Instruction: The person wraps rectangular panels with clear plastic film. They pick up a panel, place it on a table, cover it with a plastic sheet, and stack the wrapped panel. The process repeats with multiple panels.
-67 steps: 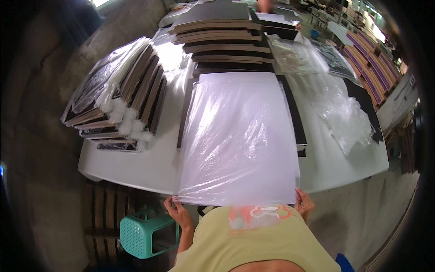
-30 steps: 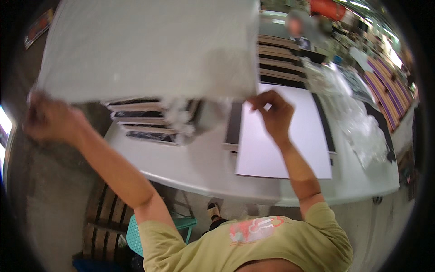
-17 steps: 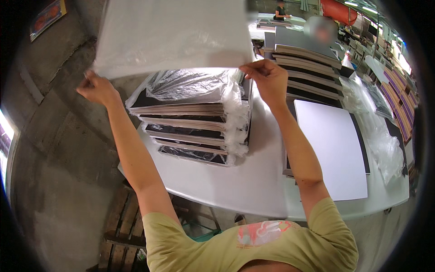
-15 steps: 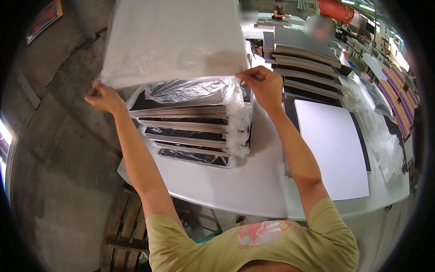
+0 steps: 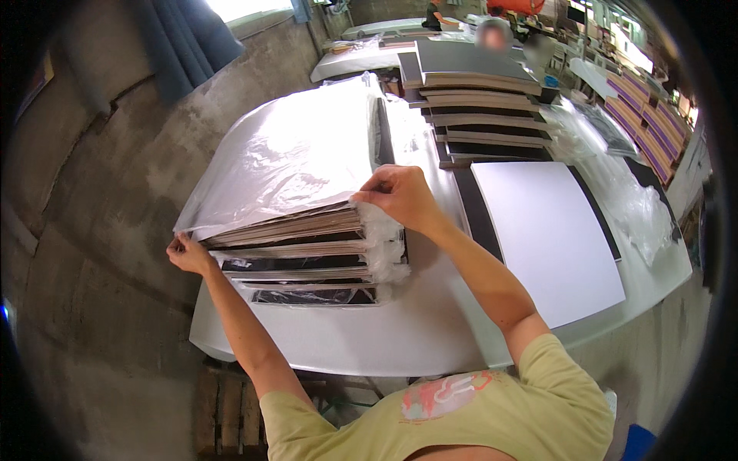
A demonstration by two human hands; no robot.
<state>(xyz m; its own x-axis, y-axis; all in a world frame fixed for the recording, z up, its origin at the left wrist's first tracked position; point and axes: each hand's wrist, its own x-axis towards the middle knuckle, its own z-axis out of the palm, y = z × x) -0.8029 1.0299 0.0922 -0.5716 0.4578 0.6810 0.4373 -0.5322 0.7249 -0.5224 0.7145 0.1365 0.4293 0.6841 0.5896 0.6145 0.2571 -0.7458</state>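
Observation:
A large pale sheet in shiny, wrinkled clear plastic [image 5: 284, 150] lies over the top of a stack of dark boards with light brown edges [image 5: 307, 269]. At the sheet's near left corner, my left hand [image 5: 189, 253] pinches the edge. The near right corner is pinched between the thumb and fingers of my right hand [image 5: 401, 198]. Crumpled plastic film [image 5: 384, 250] bunches along the stack's right side. Whether the sheet is stiff inside its plastic I cannot tell.
The stack stands on a white-covered table [image 5: 430, 330]. To its right lie a white panel [image 5: 546, 238] on dark boards and loose clear plastic [image 5: 642, 223]. Behind is another stack of dark boards [image 5: 484, 96]. A wooden pallet [image 5: 231, 415] is below the table, and people work farther back.
The plastic-covered sheet has come down from above the stack onto its top. Both hands have lowered with it, still gripping its near corners. The view has tilted and shifted.

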